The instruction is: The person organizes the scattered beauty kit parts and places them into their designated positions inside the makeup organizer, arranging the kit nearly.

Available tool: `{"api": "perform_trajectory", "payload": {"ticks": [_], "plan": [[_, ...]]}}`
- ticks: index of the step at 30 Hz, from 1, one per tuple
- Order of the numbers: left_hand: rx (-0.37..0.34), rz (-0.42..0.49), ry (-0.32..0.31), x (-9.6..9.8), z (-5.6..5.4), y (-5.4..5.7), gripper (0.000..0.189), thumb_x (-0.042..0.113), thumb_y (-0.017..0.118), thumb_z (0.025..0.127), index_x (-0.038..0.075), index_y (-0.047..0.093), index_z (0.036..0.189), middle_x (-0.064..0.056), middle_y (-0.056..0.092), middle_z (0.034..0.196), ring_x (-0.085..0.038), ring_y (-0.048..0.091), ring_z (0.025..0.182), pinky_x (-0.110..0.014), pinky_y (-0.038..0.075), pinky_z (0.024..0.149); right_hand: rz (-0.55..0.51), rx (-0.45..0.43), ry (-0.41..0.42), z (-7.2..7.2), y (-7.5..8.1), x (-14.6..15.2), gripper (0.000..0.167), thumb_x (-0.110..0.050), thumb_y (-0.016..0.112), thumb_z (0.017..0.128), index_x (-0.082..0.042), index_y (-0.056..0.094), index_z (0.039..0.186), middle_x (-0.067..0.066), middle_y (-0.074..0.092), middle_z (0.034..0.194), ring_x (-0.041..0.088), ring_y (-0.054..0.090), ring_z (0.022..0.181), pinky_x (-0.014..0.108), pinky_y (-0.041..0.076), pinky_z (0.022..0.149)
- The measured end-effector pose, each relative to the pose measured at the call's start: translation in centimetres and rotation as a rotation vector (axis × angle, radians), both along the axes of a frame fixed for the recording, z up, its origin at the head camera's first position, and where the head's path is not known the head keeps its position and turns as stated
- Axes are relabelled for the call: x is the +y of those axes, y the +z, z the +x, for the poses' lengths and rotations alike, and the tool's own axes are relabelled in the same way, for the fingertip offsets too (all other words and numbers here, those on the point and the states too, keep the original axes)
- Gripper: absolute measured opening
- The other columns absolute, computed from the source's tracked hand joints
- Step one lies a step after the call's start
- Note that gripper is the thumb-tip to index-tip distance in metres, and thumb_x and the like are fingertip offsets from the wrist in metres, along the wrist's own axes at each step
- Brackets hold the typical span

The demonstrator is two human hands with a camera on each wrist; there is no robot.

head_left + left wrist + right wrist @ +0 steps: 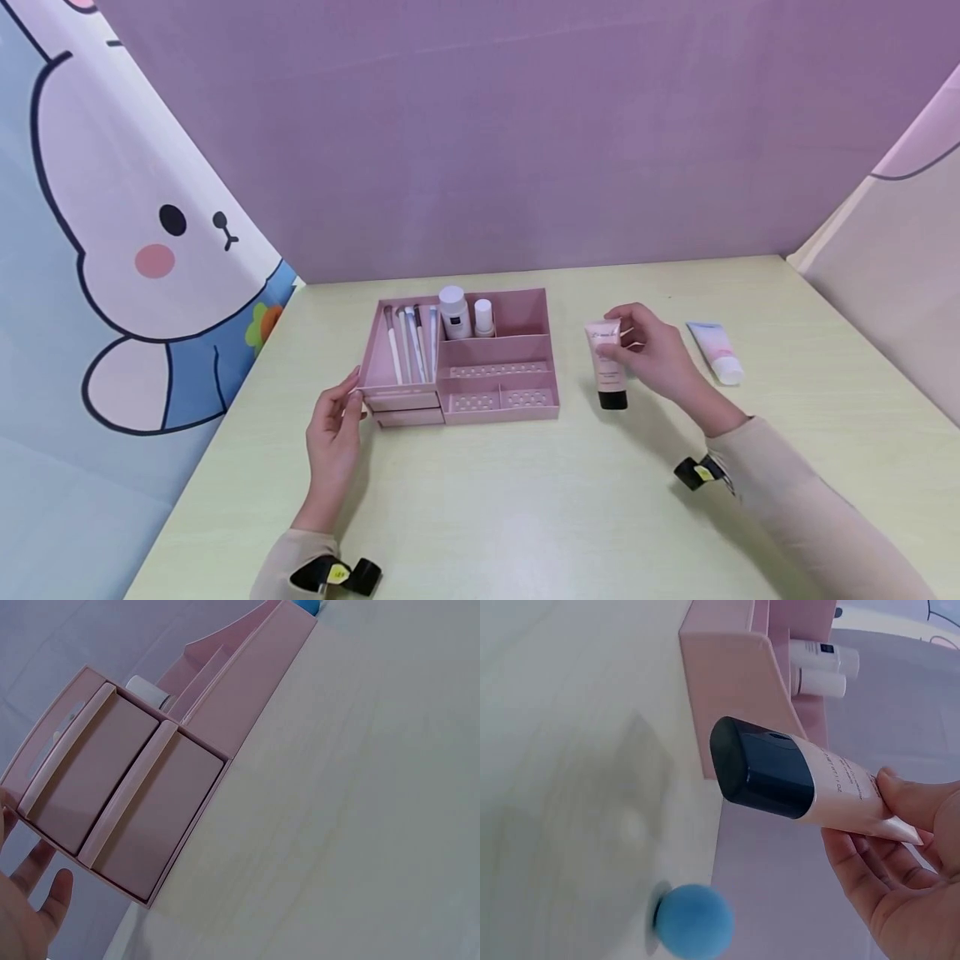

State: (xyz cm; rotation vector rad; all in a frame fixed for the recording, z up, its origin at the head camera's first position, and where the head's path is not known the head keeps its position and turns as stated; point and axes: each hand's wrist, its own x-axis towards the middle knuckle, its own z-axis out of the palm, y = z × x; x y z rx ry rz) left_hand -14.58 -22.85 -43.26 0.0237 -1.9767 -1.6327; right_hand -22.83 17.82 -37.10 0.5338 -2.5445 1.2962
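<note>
The right hand (654, 354) pinches a pale pink tube (609, 367) between thumb and fingers, holding it above the tabletop (480, 508), black cap downward, just right of the pink organizer (493, 350); the left hand (334, 433), fingers spread and loosely extended, touches the organizer's left front edge; brushes (411, 342) and two white bottles (454, 315) stand inside its compartments; a second tube (716, 354) lies beyond the right hand.

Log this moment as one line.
right hand: holds black-capped tube above table | left hand: at organizer, left side | organizer: brushes, two bottles | other tube: on table
</note>
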Motion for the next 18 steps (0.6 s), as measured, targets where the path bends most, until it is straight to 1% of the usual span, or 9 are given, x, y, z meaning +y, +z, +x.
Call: {"api": "perform_trajectory", "payload": {"ticks": [3,8,18], "plan": [[-0.002,-0.003,-0.001,0.0,0.0,0.0,0.025,0.001,0.05,0.103,-0.005,0.057,0.126,-0.006,0.059,0.139,0.001,0.059,0.11,-0.016,0.052,0.08,-0.017,0.015,0.003,-0.2,0.2,-0.7,0.04,0.003,0.076,0.085,0.002,0.055,0.119,0.016,0.065,0.091,0.029,0.066,0.081,0.023,0.052,0.065],[0.008,-0.008,-0.001,0.1,0.1,0.1,0.024,0.0,0.051,0.102,-0.006,0.057,0.125,-0.005,0.06,0.138,0.002,0.059,0.109,-0.016,0.052,0.079,-0.022,0.014,0.022,-0.4,0.4,-1.8,0.04,0.002,0.076,0.085,0.001,0.055,0.119,0.016,0.066,0.093,0.029,0.066,0.081,0.026,0.053,0.066],[0.005,-0.01,0.005,0.1,0.1,0.2,0.023,0.001,0.05,0.103,-0.006,0.058,0.124,-0.008,0.06,0.138,0.0,0.06,0.109,-0.018,0.053,0.08,-0.045,0.032,0.081,-0.6,1.3,-3.7,0.039,0.0,0.075,0.087,0.0,0.054,0.119,0.015,0.067,0.094,0.028,0.066,0.081,0.029,0.054,0.067]]}}
